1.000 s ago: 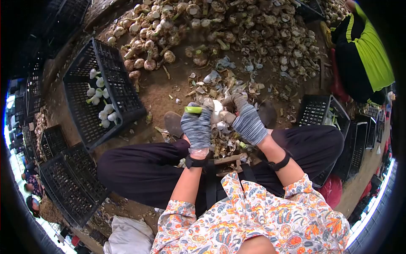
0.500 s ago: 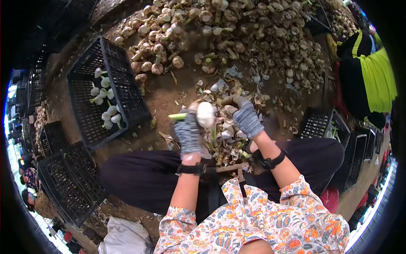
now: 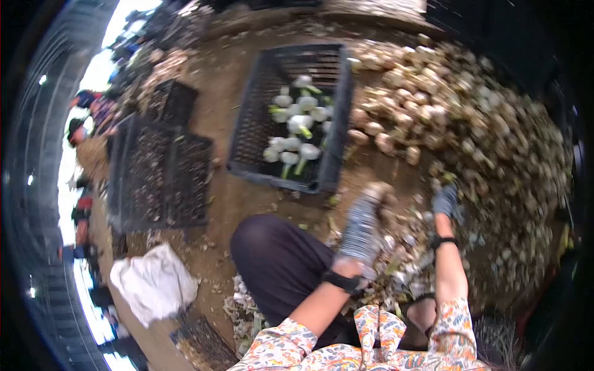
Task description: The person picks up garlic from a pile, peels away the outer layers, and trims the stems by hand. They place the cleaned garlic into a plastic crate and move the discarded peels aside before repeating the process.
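My left hand (image 3: pixel 362 232), in a grey knit glove, is over the dirt floor just below the black plastic crate (image 3: pixel 241 154). Its fingers are smeared by motion, and no garlic bulb shows in it. Several white trimmed garlic bulbs (image 3: pixel 301 123) with short green stems lie inside the crate. My right hand (image 3: pixel 447 203), also gloved, reaches to the near edge of the pile of untrimmed garlic (image 3: pixel 427 93). Its fingertips are blurred against the bulbs there, so I cannot see whether they hold one. Loose peelings and cut stems (image 3: pixel 396 266) lie between my forearms.
Stacked black crates (image 3: pixel 161 173) stand at the left, beside a white sack (image 3: pixel 154 281) on the ground. My bent knee (image 3: pixel 266 247) rises just below the garlic crate. People (image 3: pixel 80 130) are at the far left edge.
My view has swung left, bringing the crate to the middle. The white garlic bulb no longer shows at my left hand. My right hand has moved from the peelings to the garlic pile.
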Action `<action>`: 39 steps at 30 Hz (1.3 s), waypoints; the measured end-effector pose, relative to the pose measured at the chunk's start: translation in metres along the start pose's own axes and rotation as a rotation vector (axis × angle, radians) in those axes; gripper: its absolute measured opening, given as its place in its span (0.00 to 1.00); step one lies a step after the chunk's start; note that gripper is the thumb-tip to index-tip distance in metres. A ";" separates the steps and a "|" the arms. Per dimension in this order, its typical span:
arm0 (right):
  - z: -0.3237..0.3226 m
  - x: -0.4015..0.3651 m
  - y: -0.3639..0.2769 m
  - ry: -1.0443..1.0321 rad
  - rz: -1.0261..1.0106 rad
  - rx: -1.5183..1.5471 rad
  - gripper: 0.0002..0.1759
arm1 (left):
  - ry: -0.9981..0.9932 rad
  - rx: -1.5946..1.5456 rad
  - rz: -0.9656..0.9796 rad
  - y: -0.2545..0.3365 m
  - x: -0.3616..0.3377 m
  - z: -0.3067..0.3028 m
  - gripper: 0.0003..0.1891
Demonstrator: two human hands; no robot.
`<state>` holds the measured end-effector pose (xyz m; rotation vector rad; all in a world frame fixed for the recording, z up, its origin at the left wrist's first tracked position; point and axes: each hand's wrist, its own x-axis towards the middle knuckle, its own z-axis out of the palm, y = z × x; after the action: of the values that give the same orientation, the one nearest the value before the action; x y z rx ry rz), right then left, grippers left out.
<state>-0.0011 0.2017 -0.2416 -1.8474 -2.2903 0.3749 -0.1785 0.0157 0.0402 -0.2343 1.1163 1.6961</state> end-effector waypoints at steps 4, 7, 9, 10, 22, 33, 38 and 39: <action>0.021 0.025 0.049 -0.087 0.002 0.179 0.19 | -0.072 0.306 -0.030 -0.037 0.011 -0.016 0.15; -0.022 -0.005 0.041 -0.256 0.295 1.019 0.07 | -0.129 0.469 0.043 -0.079 0.028 -0.029 0.26; -0.069 -0.033 0.019 -0.353 0.268 1.068 0.09 | -0.169 0.651 0.183 -0.097 0.026 -0.032 0.35; -0.098 -0.048 0.005 -0.449 0.248 1.116 0.11 | -0.238 0.892 0.337 -0.103 0.023 -0.032 0.41; -0.253 -0.155 -0.035 -0.455 0.266 1.453 0.25 | -0.615 0.835 0.507 -0.106 -0.047 0.003 0.40; -0.256 -0.190 0.031 -0.329 0.001 1.100 0.19 | -0.707 0.512 0.052 -0.099 -0.075 0.006 0.42; -0.253 -0.195 0.021 -0.375 0.274 1.599 0.21 | -0.750 0.565 0.172 -0.096 -0.078 0.008 0.43; -0.254 -0.195 0.017 -0.378 0.299 1.641 0.22 | -0.758 0.679 0.303 -0.098 -0.078 0.007 0.43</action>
<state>0.1310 0.0365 -0.0004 -1.0926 -0.8913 1.9436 -0.0609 -0.0277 0.0379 0.9664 1.0820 1.3512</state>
